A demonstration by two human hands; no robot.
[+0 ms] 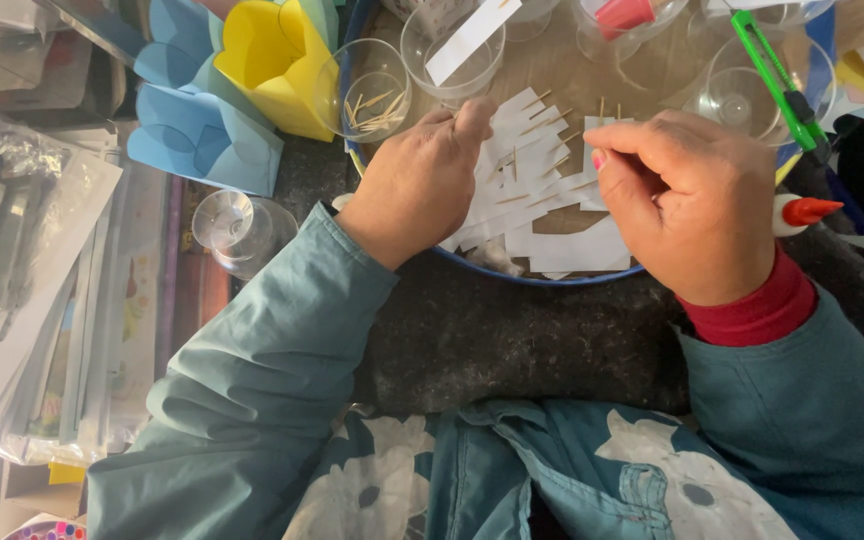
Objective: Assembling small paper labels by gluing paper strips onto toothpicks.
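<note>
A round tray with a blue rim (512, 275) holds a heap of white paper strips (542, 200) with several toothpicks lying among them. My left hand (422, 185) rests on the left side of the heap, fingers curled down onto the strips. My right hand (692, 200) is over the right side, thumb and forefinger pinched together on what looks like a toothpick; the grip is partly hidden. A clear plastic cup (372, 95) with several toothpicks stands just beyond my left hand.
More clear plastic cups (452, 45) stand at the tray's back, one holding a white strip. A green utility knife (777, 85) and a glue bottle with a red tip (807, 212) lie right. Blue and yellow paper shapes (252, 60) and another cup (232, 228) sit left.
</note>
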